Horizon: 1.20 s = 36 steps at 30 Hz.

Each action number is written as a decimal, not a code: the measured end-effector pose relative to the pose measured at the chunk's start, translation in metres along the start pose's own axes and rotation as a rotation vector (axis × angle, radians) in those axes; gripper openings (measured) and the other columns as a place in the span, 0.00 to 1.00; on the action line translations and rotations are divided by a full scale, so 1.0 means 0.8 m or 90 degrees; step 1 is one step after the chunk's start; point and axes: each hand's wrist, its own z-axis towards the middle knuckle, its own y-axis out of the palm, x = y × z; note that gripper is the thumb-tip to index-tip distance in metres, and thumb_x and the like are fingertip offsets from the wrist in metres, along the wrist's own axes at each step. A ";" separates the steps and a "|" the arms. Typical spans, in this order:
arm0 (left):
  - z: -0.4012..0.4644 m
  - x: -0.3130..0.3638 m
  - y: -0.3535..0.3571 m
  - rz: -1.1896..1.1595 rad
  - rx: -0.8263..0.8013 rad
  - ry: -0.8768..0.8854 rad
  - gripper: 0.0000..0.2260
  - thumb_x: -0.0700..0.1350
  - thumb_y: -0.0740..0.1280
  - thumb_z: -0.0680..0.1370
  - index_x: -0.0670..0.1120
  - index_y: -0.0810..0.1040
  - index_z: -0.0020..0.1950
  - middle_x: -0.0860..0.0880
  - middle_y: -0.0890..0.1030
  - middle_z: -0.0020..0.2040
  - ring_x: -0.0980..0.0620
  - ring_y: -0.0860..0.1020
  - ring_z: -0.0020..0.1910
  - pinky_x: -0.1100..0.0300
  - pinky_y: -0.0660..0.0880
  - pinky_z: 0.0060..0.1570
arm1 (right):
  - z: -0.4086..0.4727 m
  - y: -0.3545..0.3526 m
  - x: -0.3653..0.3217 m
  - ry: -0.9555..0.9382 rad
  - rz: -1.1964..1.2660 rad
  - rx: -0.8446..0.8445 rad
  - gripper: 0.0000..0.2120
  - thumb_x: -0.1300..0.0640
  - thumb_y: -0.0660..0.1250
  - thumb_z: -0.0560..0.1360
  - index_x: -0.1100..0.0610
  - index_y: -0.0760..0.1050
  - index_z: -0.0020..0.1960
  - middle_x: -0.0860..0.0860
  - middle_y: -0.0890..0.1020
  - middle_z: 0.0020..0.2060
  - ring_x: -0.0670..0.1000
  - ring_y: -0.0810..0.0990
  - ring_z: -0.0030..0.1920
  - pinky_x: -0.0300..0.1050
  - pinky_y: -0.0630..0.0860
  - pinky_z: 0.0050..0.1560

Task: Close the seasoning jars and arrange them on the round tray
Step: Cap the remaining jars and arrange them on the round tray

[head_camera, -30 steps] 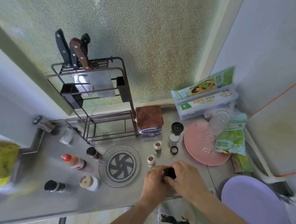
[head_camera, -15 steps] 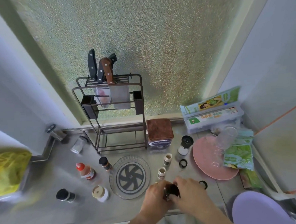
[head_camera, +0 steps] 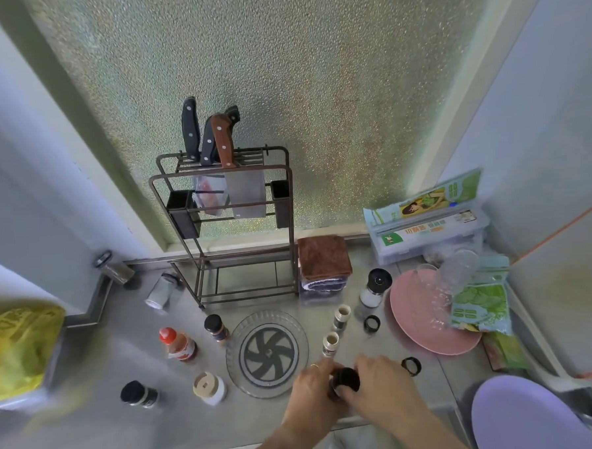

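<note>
A small dark seasoning jar [head_camera: 344, 381] sits between my two hands near the counter's front edge. My left hand [head_camera: 313, 391] grips its body and my right hand [head_camera: 378, 388] holds its black cap. The clear round tray [head_camera: 242, 371] with a dark pinwheel centre lies just left of my hands, with nothing on it. Two uncapped small jars [head_camera: 330, 344] [head_camera: 341, 318] stand right of the tray. Two loose black caps [head_camera: 372, 323] [head_camera: 411, 366] lie near them. A red-capped bottle [head_camera: 177, 344], a black-capped jar [head_camera: 216, 327], a tan-lidded jar [head_camera: 209, 388] and another black-capped jar [head_camera: 139, 395] stand left of the tray.
A knife rack [head_camera: 226, 221] stands at the back. A folded brown cloth [head_camera: 324, 260], a black-topped grinder [head_camera: 375, 289], a pink plate [head_camera: 426, 324] with a clear cup, green packets and a wrap box [head_camera: 425, 228] fill the right. A yellow bag [head_camera: 16, 345] sits far left.
The head camera has tilted up, so everything sits lower in view. My hands stay together on the dark jar, and a second loose cap shows to their right.
</note>
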 end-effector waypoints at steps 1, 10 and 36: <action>-0.001 -0.001 0.000 0.001 -0.001 0.000 0.14 0.47 0.74 0.63 0.49 0.82 0.47 0.54 0.83 0.38 0.57 0.79 0.34 0.67 0.75 0.36 | -0.001 -0.002 -0.001 0.015 -0.023 0.012 0.24 0.32 0.59 0.74 0.53 0.76 0.52 0.53 0.83 0.50 0.57 0.82 0.53 0.49 0.72 0.47; -0.001 -0.006 -0.006 0.018 0.010 -0.006 0.13 0.51 0.73 0.62 0.51 0.82 0.45 0.55 0.83 0.38 0.56 0.81 0.36 0.62 0.77 0.37 | 0.006 0.019 -0.004 0.012 0.069 -0.019 0.19 0.39 0.67 0.70 0.51 0.73 0.54 0.50 0.83 0.48 0.55 0.81 0.52 0.48 0.71 0.45; 0.050 -0.059 0.056 0.207 -0.132 -0.174 0.13 0.45 0.71 0.72 0.51 0.76 0.55 0.51 0.77 0.52 0.49 0.80 0.50 0.57 0.77 0.51 | 0.056 0.118 0.076 0.119 0.202 -0.064 0.17 0.46 0.62 0.79 0.46 0.69 0.67 0.47 0.78 0.60 0.50 0.78 0.60 0.47 0.75 0.60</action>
